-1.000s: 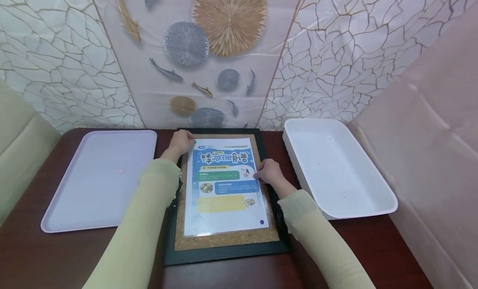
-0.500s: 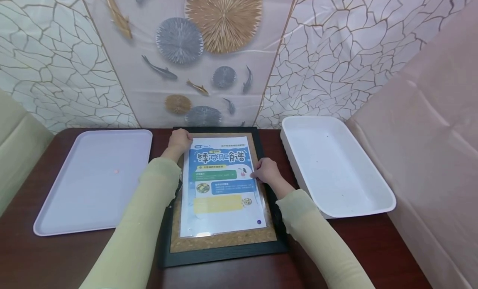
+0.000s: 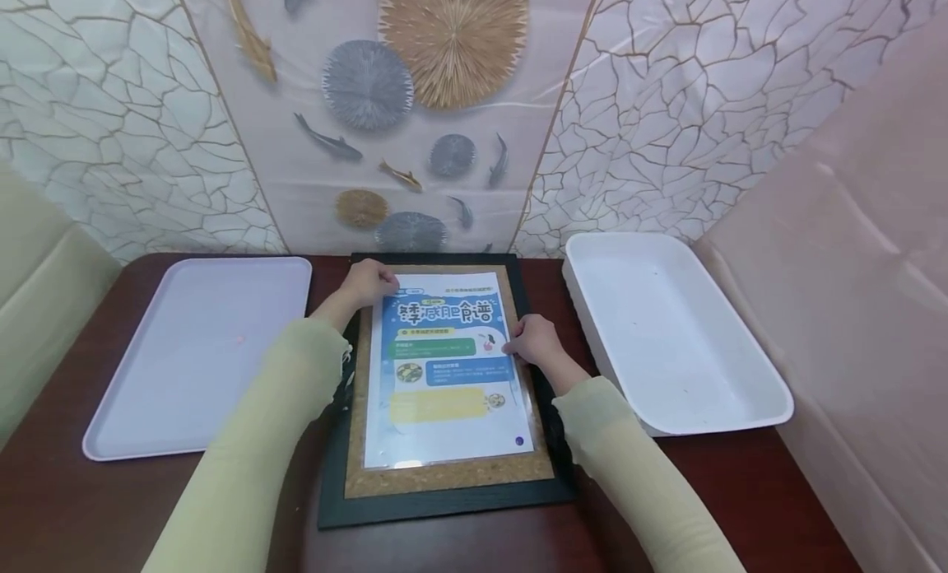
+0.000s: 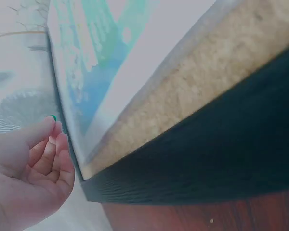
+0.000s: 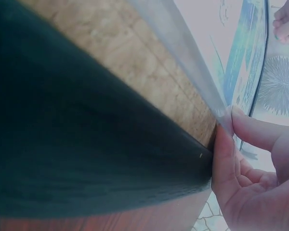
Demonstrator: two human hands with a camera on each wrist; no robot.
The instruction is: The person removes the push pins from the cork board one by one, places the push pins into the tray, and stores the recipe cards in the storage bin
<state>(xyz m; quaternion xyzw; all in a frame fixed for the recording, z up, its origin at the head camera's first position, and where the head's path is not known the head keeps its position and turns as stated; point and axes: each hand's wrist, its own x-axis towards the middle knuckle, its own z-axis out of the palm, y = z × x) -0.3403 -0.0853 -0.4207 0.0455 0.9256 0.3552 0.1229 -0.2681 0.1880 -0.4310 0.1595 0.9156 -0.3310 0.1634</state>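
Note:
A laminated poster (image 3: 444, 437) with blue, green and yellow printed blocks lies on a cork board (image 3: 452, 482) in a dark frame (image 3: 452, 514). My left hand (image 3: 368, 283) is over the poster's upper left corner, overlapping it in the head view. In the left wrist view, a small green thing (image 4: 53, 118) shows at the thumb tip, pinched against curled fingers. My right hand (image 3: 536, 342) pinches the poster's right edge between thumb and forefinger. The right wrist view shows this clear plastic edge (image 5: 225, 115) lifted off the cork there.
A pale lilac tray (image 3: 192, 367) lies to the left, with a tiny pinkish speck on it. To the right stands a deep white bin (image 3: 674, 342). Behind the brown table (image 3: 459, 548) hangs a patterned cloth (image 3: 415, 145), and padded walls flank both sides.
My left hand has shifted right, its fingertips now further over the poster's upper left corner. The right hand keeps its grip on the right edge. The head view swung slightly and came back.

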